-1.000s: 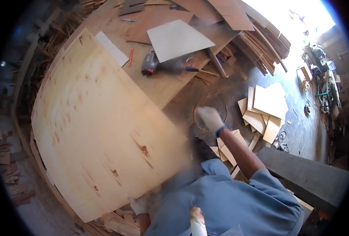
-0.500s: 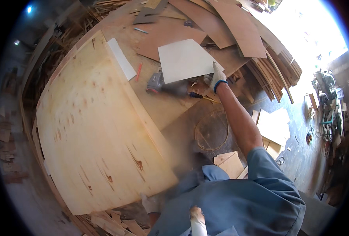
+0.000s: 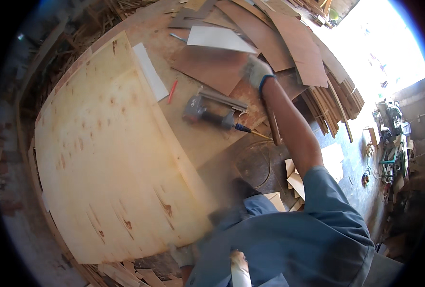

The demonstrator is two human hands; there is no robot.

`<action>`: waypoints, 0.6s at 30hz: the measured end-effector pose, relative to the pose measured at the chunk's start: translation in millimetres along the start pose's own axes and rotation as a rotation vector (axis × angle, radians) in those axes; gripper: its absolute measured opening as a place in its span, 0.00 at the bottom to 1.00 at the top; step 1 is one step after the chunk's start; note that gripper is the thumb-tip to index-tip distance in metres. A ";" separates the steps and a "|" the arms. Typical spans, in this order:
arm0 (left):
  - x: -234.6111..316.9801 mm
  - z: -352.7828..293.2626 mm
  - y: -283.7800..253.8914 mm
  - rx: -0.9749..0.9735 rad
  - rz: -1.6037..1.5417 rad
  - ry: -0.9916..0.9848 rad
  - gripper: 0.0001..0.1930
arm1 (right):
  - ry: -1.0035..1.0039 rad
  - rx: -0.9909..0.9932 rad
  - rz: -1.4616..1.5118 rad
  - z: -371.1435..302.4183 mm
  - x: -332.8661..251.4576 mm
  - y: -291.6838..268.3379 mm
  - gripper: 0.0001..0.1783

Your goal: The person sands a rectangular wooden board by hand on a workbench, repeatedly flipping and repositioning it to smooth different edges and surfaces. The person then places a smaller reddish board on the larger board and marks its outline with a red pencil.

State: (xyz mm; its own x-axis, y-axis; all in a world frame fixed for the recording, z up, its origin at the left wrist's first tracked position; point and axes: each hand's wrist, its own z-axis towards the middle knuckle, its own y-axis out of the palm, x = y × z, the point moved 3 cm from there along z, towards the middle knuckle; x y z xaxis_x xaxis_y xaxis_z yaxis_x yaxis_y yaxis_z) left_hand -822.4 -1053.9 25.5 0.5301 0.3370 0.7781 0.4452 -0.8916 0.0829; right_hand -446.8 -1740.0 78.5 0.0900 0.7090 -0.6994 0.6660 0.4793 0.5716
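Observation:
My right hand [image 3: 256, 71], in a pale work glove, reaches far out over the bench and grips the near corner of a thin white panel [image 3: 219, 39], lifting it off a brown board [image 3: 211, 68]. My left hand [image 3: 182, 254], also gloved, holds the lower edge of a large pale plywood sheet [image 3: 108, 158] that leans across the bench. A grey nail gun [image 3: 211, 111] with an air hose lies on the bench just left of my right forearm.
A red pencil [image 3: 172, 92] and a white strip [image 3: 150, 71] lie beside the plywood sheet. Brown boards and thin strips [image 3: 317, 67] are stacked at the back right. Offcuts [image 3: 294, 179] litter the floor; machines [image 3: 389, 138] stand at the right.
My right hand rose from low beside the bench, reached across to the white panel and took hold of it, lifting it. The left hand has stayed on the plywood edge.

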 end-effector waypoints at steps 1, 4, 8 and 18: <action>-2.3 -1.4 -2.1 0.027 -0.012 0.003 0.27 | 0.020 -0.064 -0.113 18.6 19.9 -17.9 0.16; -19.0 40.4 35.2 -0.095 0.007 -0.087 0.28 | -0.508 -0.238 -1.170 83.0 -4.6 -217.8 0.15; -25.3 8.9 0.7 0.192 -0.029 0.015 0.30 | 0.376 -0.114 0.004 16.6 90.7 -35.2 0.14; -45.0 27.9 32.0 0.296 -0.032 0.037 0.33 | 0.152 -0.755 0.223 68.4 -70.2 -54.9 0.09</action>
State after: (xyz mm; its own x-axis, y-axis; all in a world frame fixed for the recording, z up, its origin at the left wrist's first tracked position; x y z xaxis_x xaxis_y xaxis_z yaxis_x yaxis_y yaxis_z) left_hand -811.8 -1089.2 -24.3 0.4878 0.3477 0.8007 0.6557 -0.7515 -0.0732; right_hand -439.0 -1851.4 66.9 0.0234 0.8659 -0.4997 -0.0412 0.5002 0.8649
